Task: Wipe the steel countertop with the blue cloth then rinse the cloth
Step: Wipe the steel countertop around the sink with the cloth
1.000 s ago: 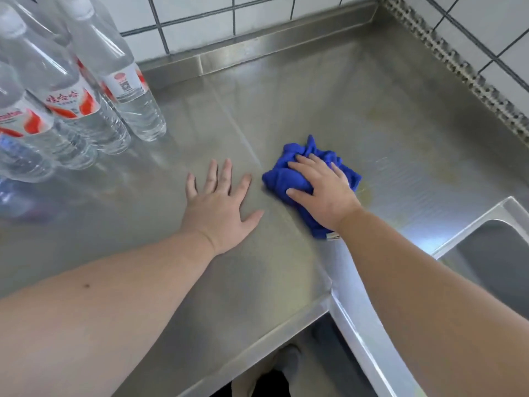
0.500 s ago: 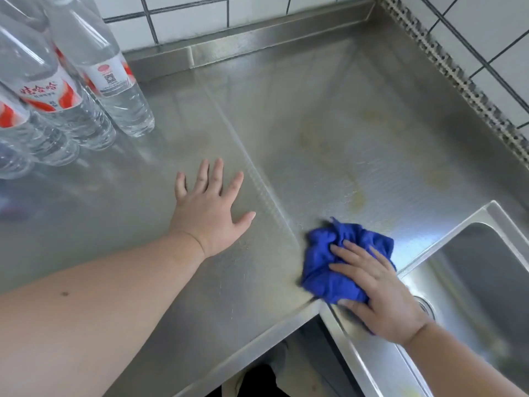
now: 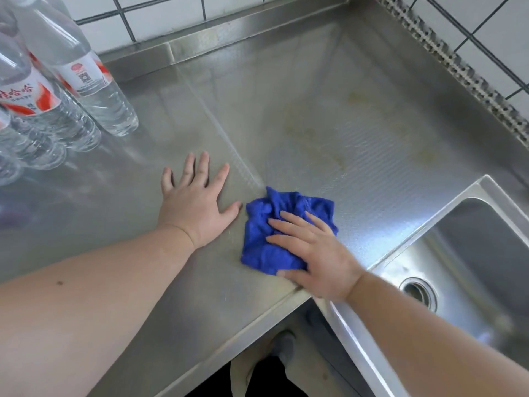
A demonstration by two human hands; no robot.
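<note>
The person leans over the steel counter (image 3: 200,296) with the right hand (image 3: 317,253) spread flat on the blue cloth (image 3: 274,224), fingers (image 3: 289,223) straight and pressing the bunched cloth down near the counter's front corner, at about five o'clock from the middle of the surface. The left hand (image 3: 194,204) lies palm down on bare steel at nine o'clock from the cloth, fingers wide and holding nothing, the thumb just beside the cloth's edge. Yellowish streaks (image 3: 320,144) show at one o'clock from the cloth, so the wiping looks unfinished to me. The sink (image 3: 463,267) opens at three o'clock, the water bottles (image 3: 71,90) stand at ten o'clock. A loose wad under a flat palm could slip out or only smear the stains; a wide sweep leftward could knock the bottles, and the bracing hand might skid on wet steel.
</note>
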